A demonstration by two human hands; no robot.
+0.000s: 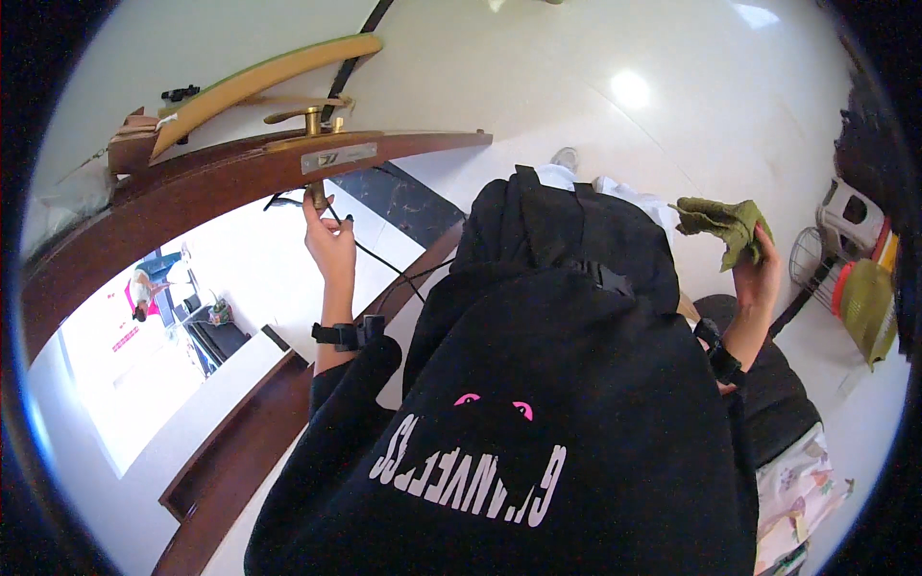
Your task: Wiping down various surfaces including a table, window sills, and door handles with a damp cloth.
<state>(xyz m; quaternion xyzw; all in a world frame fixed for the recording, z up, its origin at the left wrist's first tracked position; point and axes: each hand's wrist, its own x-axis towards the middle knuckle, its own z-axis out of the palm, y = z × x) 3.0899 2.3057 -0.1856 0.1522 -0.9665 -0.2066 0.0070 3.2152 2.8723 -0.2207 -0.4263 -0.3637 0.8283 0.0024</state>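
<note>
My left hand (331, 248) is closed on the door handle (318, 195), fingertips against its brass-coloured stem. The handle juts from the near face of a dark brown wooden door (423, 146), which stands open with its edge toward me. A metal lock plate (338, 156) is set in that edge, and a brass lever (312, 117) sticks out on the other face. Out to the right, my right hand (759, 280) grips a crumpled olive-green cloth (720, 226), held up in the air and touching nothing else.
A black cable (389, 264) runs behind my left wrist. Left lies the brown door frame (235, 446), with another person (142, 293) beyond it. A dark mat (399, 204) lies at the threshold. At right are a wire-guarded round item (810, 257), a green bag (869, 312) and a black padded thing (783, 403).
</note>
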